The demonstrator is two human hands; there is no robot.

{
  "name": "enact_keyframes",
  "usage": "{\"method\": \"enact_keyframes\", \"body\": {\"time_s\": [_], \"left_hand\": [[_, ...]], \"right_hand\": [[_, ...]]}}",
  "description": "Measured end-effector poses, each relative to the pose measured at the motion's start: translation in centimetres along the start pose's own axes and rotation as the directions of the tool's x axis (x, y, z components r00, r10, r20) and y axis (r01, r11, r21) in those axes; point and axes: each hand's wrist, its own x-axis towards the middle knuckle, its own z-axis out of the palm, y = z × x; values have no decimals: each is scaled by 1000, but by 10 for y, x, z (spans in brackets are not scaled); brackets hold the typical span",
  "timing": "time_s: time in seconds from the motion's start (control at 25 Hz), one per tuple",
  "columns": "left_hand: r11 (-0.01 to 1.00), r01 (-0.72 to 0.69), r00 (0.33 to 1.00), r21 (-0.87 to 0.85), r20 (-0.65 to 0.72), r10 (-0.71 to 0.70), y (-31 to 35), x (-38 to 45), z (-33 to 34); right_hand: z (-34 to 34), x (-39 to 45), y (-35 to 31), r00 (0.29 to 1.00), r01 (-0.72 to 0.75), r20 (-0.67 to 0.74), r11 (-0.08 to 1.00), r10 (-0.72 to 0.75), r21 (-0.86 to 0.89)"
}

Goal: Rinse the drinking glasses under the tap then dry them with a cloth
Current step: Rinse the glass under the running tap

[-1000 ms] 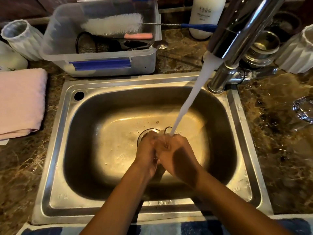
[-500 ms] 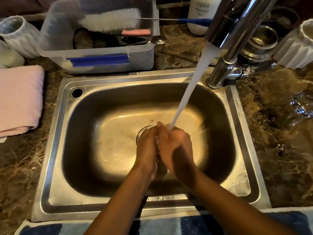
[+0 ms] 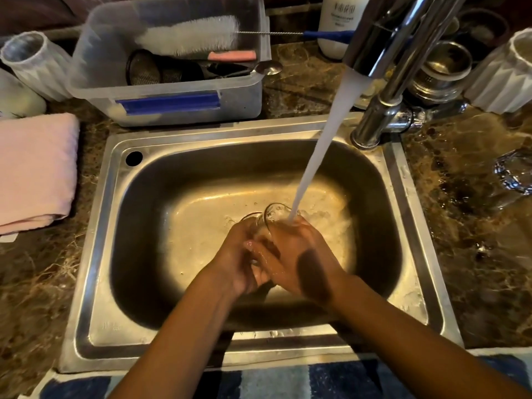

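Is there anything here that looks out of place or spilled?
Only small things. The bottle brush lies across the plastic tub, its handle sticking out over the tub's right rim. Both hands hold a glass under the running water, which splashes inside the sink.

I am looking at a brushed steel sink (image 3: 95, 254), dull and scuffed, under a mirror-bright chrome tap (image 3: 403, 53). The clear glass (image 3: 277, 214) is gleaming wet. The marbled stone bench (image 3: 475, 240) is shining glossy; the pink cloth (image 3: 34, 168) is looking soft and matt.
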Motion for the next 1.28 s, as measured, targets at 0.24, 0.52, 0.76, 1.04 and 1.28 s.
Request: {"method": "enact_keyframes", "body": {"time_s": [0.24,0.52,0.76,1.04,1.28], "left_hand": [[935,-319,939,153,-85,334,-19,-4,13],[519,-618,635,591,-15,773,-27,15,30],[991,99,994,-92,61,-94,-26,10,17],[987,-161,980,24,-111,162,-9,17,15],[961,-196,978,196,-27,205,-13,9,21]], "right_hand": [[9,7,-14,703,-437,-139,578,697,689],[15,-3,10,461,-440,539,-346,705,829],[10,-3,20,447,-505,404,-147,798,850],[-3,6,3,687,-501,-73,544,723,673],[-1,-7,8,780,-487,-96,697,618,527]]}}
